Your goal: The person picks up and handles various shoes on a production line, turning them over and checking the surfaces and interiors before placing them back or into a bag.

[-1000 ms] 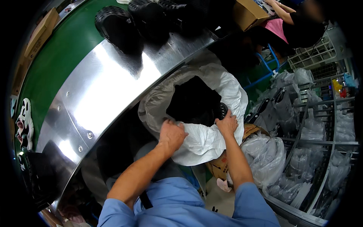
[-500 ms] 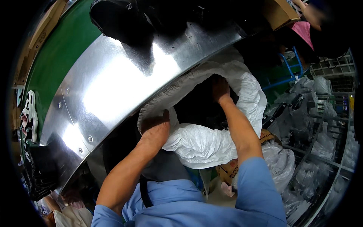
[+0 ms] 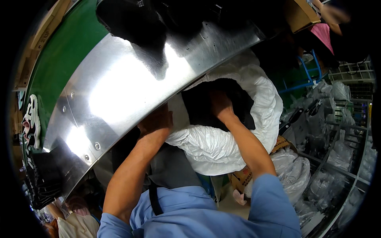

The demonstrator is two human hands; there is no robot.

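Note:
A large white woven sack [image 3: 216,148] hangs beside the metal edge of the table, its rim rolled outward into a thick ring. Dark, black contents [image 3: 241,99] show within its mouth. My right hand [image 3: 221,104] reaches down into the sack against this black material; its fingers fade into the dark, so I cannot tell what they hold. Against the sack's left side, tucked partly below the table edge, is my left hand [image 3: 157,118]. Its thumb side shows near the white rim, while the other fingers are hidden.
The shiny metal table edge [image 3: 119,87] borders a green surface [image 3: 75,51]. Black items [image 3: 135,23] lie on top, with a sneaker [image 3: 32,121] at far left. On the right are plastic-wrapped goods [image 3: 321,182] on a rack, a blue metal frame [image 3: 313,71] and another person's arm [image 3: 331,18].
My right hand has moved left and nearer within the sack. My left hand has slid slightly left, further under the table edge. The sack's mouth looks wider, showing more black contents.

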